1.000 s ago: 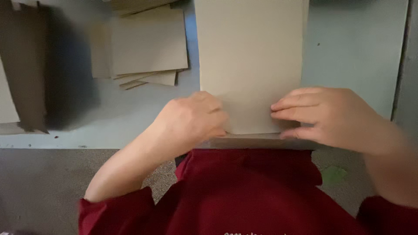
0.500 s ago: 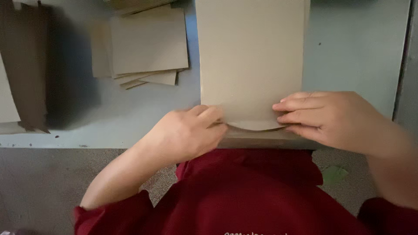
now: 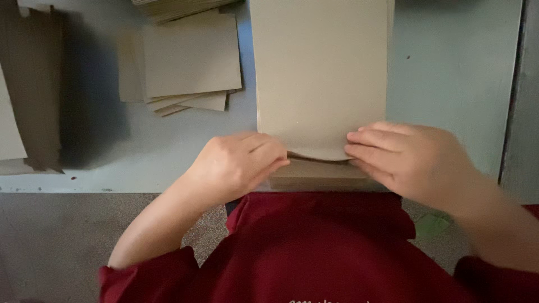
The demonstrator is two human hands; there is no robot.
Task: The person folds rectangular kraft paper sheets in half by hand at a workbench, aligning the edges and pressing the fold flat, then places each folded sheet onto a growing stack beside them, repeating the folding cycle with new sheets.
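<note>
- I look down from the head camera onto a pale grey-blue table (image 3: 460, 73) that fills the upper part of the view, its near edge running straight across the frame above a speckled brown floor (image 3: 50, 247).
- Below that edge, the person's dark red top (image 3: 320, 252) takes up the bottom of the frame, both sleeves pushed up the forearms.
- At centre lies the tall stack of tan cardboard sheets (image 3: 320, 73), plain, matte and unprinted, its long sides running away from the person and its near end sitting at the table's edge.
- The top sheet is lifted at its near edge and bows in a shallow curve, showing a dark gap over the sheets underneath.
- To the left, well apart from the stack, a smaller loose pile of similar tan sheets (image 3: 188, 56) lies fanned, corners poking out below it.
- A darker brown cardboard piece (image 3: 39, 90) sits at the far left, throwing a heavy shadow on the table.
- The right hand (image 3: 415, 160) pinches the lifted edge at its right corner, fingers laid flat on top.
- The left hand (image 3: 241, 163) is curled loosely at the left corner, fingertips touching the raised edge; I cannot tell whether it truly grips it.
</note>
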